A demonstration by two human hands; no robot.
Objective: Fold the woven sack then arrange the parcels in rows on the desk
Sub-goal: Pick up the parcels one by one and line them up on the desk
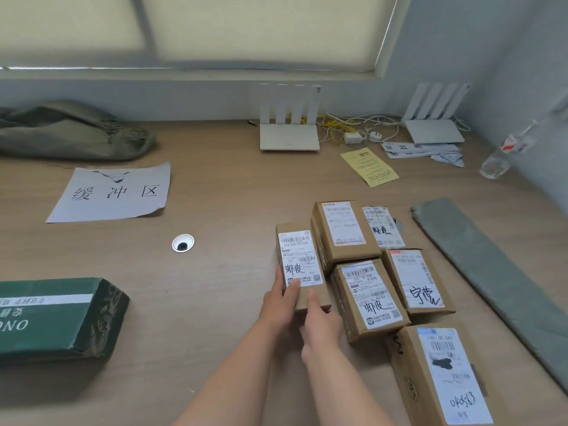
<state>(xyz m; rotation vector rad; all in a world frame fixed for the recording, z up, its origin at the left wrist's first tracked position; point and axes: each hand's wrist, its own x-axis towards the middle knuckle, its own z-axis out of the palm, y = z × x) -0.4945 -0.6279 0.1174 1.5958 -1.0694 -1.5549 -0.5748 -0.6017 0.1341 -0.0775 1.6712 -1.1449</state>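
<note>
Parcel (302,265) under handling sits on the desk (215,302) at the nine o'clock edge of the parcel group (344,232). The folded sack (491,272) lies at three o'clock of that group. My left hand (278,298) grips the parcel's left flank, thumb over the label; my right hand (319,318) pinches its near end. Recommended: slide rather than lift, square its long side against the neighbour (368,298) at three o'clock, align near ends, keep the label upward, then let go.
</note>
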